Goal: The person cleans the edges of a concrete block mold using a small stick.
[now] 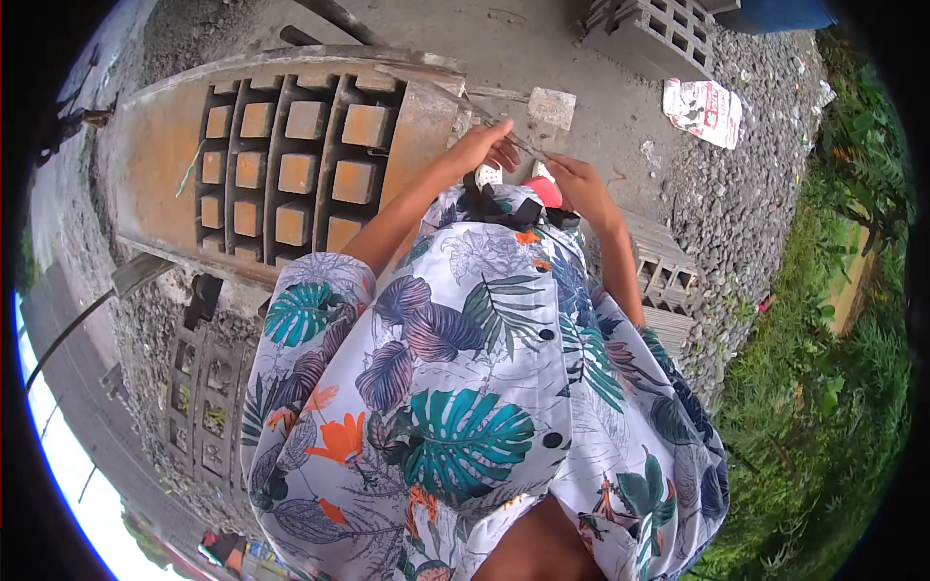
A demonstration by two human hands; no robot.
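A long, thin grey strip (pixel 523 145), perhaps metal or wood, runs slantwise from the near-right corner of a block mould to my right hand (pixel 579 186). My right fingers pinch its end. Further along it, my left hand (pixel 481 147) curls its fingers with the thumb against the strip; part of that grip is hidden. To the left lies the wide mould (pixel 415 140), its rusty orange metal top set with rows of square cores and dark slots between them. Below my hands show light-coloured shoes (pixel 489 175) and something pinkish red (pixel 545 191).
A small concrete chunk (pixel 552 108) lies on the ground ahead. Hollow concrete blocks (pixel 668 37) stand at the far right, with more blocks (pixel 668 276) beside my right arm. A printed white sack (pixel 704 111) lies on gravel (pixel 746 194). Green plants (pixel 823 387) edge the right.
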